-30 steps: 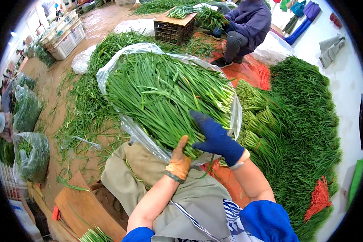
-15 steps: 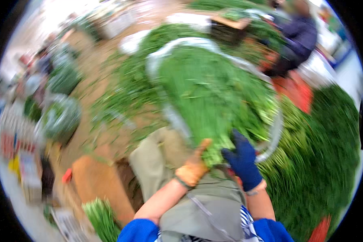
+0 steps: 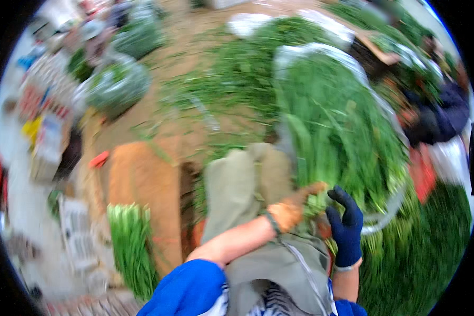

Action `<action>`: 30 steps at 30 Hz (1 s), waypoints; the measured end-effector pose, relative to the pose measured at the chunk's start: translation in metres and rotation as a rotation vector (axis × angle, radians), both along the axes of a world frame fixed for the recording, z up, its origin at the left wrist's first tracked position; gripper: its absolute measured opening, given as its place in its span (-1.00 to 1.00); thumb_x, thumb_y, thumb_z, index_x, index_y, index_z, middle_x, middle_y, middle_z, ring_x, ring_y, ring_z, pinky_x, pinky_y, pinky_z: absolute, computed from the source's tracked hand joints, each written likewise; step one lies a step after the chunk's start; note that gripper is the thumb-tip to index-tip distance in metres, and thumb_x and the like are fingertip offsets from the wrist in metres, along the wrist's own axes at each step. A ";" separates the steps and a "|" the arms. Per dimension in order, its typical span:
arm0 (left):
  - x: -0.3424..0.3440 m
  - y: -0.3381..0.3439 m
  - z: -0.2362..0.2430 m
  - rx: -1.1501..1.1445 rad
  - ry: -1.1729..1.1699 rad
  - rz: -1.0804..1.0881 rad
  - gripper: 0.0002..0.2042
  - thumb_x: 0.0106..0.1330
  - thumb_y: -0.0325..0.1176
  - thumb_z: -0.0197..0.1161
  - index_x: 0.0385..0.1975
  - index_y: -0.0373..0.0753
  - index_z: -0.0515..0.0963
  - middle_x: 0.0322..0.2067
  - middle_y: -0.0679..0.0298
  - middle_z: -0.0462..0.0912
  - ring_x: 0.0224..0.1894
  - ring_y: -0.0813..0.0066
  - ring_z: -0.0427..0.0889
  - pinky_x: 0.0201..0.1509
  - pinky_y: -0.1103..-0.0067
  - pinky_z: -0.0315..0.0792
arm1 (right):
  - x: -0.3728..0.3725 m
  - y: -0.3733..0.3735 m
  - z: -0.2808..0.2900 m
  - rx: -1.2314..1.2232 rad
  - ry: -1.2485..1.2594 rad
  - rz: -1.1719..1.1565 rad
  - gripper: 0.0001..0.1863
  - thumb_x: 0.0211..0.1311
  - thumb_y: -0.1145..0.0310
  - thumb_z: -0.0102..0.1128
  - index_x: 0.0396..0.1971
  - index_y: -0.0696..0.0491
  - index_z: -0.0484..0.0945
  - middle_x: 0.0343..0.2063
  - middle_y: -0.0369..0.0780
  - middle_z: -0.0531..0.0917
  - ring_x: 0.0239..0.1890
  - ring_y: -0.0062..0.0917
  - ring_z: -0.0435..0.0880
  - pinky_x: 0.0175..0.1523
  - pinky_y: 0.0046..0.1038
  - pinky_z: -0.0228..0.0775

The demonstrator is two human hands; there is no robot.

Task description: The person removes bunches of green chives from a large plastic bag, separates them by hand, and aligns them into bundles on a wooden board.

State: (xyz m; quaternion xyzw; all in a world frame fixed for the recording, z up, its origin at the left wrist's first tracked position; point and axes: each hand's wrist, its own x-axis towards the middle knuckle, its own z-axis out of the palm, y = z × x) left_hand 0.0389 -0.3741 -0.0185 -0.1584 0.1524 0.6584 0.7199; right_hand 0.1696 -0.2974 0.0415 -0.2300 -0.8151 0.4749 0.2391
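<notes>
My left hand [image 3: 290, 211], in an orange glove, closes around the pale stem ends of long green chives [image 3: 316, 203] over my lap. Its thumb lies along the top of the stems. My right hand [image 3: 346, 226], in a dark blue glove, is just to the right, fingers curved and apart with nothing visible between them. In front of both hands, a large heap of chives [image 3: 337, 121] fills an opened clear plastic bag [image 3: 376, 226], stems toward me. Motion blurs the picture somewhat.
At left, a neat bundle of chives [image 3: 131, 237] lies against a brown board [image 3: 145, 184], near a small red object [image 3: 98, 159]. Loose greens [image 3: 231, 79] cover the floor ahead. Bagged greens [image 3: 118, 87] stand far left. More chives [image 3: 421, 253] lie right; another person [image 3: 442, 113] sits beyond.
The view has swung left, so the scene sits further right. My right hand has come away from the stems and turned upright; my left hand stays at them.
</notes>
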 end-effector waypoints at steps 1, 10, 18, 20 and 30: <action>-0.004 0.000 -0.001 0.010 -0.007 0.003 -0.67 0.19 -0.21 0.10 -0.20 -0.37 0.43 -0.25 0.08 0.56 -0.25 0.24 0.57 -0.26 0.41 0.53 | 0.005 0.010 0.005 -0.090 0.080 -0.154 -0.66 0.02 0.57 0.10 -0.12 0.18 0.43 -0.21 -0.15 0.57 -0.14 -0.44 0.52 0.01 -0.46 0.29; 0.000 0.003 -0.014 0.071 0.069 0.013 -0.61 0.15 -0.26 0.12 -0.12 -0.43 0.38 -0.23 0.02 0.55 -0.23 0.16 0.58 -0.27 0.41 0.55 | 0.053 0.032 -0.036 -0.227 -0.425 -0.165 -0.42 0.01 0.06 0.20 -0.07 0.18 0.39 -0.27 -0.01 0.57 -0.22 -0.35 0.59 -0.12 -0.40 0.38; -0.012 -0.008 -0.029 0.029 0.202 -0.123 -0.51 0.10 -0.22 0.20 -0.02 -0.38 0.33 -0.15 0.01 0.51 -0.18 0.16 0.55 -0.10 0.31 0.46 | 0.003 0.006 -0.041 0.393 -0.407 -0.024 -0.50 -0.15 0.44 0.14 -0.09 0.23 0.33 -0.50 -0.01 0.56 -0.51 -0.22 0.57 -0.44 -0.34 0.38; -0.009 -0.010 -0.036 -0.014 0.224 -0.091 -0.50 0.10 -0.22 0.21 -0.01 -0.37 0.33 -0.12 0.02 0.49 -0.12 0.16 0.52 -0.01 0.26 0.39 | -0.012 0.004 -0.040 0.494 -0.523 0.057 -0.52 -0.18 0.44 0.11 -0.16 0.29 0.30 -0.64 -0.10 0.54 -0.62 -0.23 0.55 -0.56 -0.28 0.33; -0.003 0.003 -0.025 -0.026 0.215 -0.097 -0.59 0.13 -0.40 0.07 -0.06 -0.53 0.32 -0.19 0.00 0.52 -0.19 0.17 0.54 -0.04 0.36 0.43 | 0.011 0.019 -0.044 0.511 -0.351 0.495 -0.44 -0.04 0.35 0.09 -0.05 0.37 0.25 -0.65 -0.11 0.54 -0.69 -0.40 0.52 -0.63 -0.37 0.31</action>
